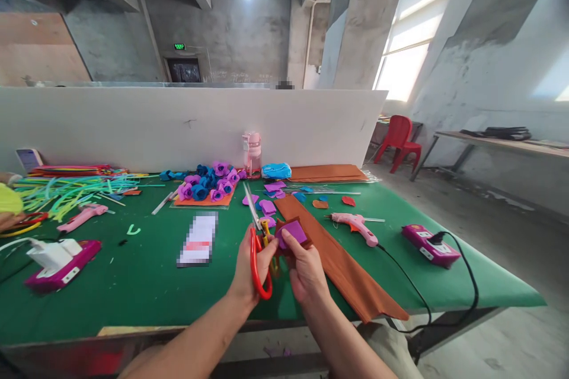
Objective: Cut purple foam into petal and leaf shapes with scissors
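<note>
My left hand (243,263) is closed round a pair of red-handled scissors (255,260), their metal blades pointing up and away over the table. Between the thumb and fingers of my right hand (310,272) is a small stack of purple paper pieces (294,233) with brown paper (307,244) showing behind it. The left thumb reaches the stack's left edge; whether it grips there I cannot tell. Close behind the scissors shows a yellow-handled tool (265,230), mostly hidden. Purple cut pieces (268,208) lie just beyond my hands, and a long brown paper strip (340,260) lies at the right.
Purple and blue paper flowers (207,182) are piled at the back, beside a pink bottle (253,157). A pink glue gun (355,226) with a cord and a power strip (431,244) are at right. Another person's hand (9,220) is at far left, near colourful strips (80,189).
</note>
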The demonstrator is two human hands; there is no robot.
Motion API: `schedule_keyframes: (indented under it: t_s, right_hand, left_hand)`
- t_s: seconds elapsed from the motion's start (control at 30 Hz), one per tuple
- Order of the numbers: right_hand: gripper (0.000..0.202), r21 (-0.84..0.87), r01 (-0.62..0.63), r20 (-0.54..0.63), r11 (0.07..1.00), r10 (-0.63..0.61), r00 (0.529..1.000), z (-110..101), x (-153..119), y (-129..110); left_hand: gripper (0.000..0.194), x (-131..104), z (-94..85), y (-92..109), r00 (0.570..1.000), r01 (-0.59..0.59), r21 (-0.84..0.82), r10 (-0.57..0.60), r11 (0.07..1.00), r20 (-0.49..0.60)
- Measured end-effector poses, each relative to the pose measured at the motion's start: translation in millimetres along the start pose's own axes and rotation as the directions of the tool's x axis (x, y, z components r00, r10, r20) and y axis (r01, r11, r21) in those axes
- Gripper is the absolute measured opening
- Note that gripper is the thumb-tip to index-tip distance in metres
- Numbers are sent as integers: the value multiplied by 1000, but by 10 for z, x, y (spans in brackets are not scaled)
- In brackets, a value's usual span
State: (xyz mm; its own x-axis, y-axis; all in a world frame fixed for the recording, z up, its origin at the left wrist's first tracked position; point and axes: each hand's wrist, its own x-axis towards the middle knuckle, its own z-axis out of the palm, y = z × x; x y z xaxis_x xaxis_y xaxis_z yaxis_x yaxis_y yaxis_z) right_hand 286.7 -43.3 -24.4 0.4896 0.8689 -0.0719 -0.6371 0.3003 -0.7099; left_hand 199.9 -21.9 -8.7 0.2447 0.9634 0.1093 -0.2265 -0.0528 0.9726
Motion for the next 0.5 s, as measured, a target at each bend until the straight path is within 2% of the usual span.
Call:
schedule_keyframes:
  t_s: [0.07,0.1,0.13,0.17,0.27,0.37,0.5]
  right_hand:
    - [33,-2,46,-30,999,-46,998,-59,71,-100]
    - [33,2,62,-43,998,-62,997,-91,109,-154]
    - [34,6,67,-54,998,-66,996,-122,144,-207]
    - [34,10,62,-63,998,-61,996,-150,175,-257]
    - [30,33,23,-86,999,-20,996,-206,232,-358]
    - [28,64,-29,-105,998,35,994,-198,230,-378]
    - [26,92,-68,-79,993,75,994,-130,177,-350]
  left_hand:
    - [29,18,-134,89,993,-63,292,29,954,118]
    - [29,19,-213,137,979,-145,463,60,875,193]
    - [29,14,-292,181,962,-227,621,72,751,264]
    - [31,3,-365,218,949,-279,714,73,642,306]
    - [41,-53,-505,274,912,-372,774,46,511,408]
    - [49,-106,-502,277,869,-459,812,-10,360,495]
    - [47,-132,-395,264,876,-442,878,-123,185,466]
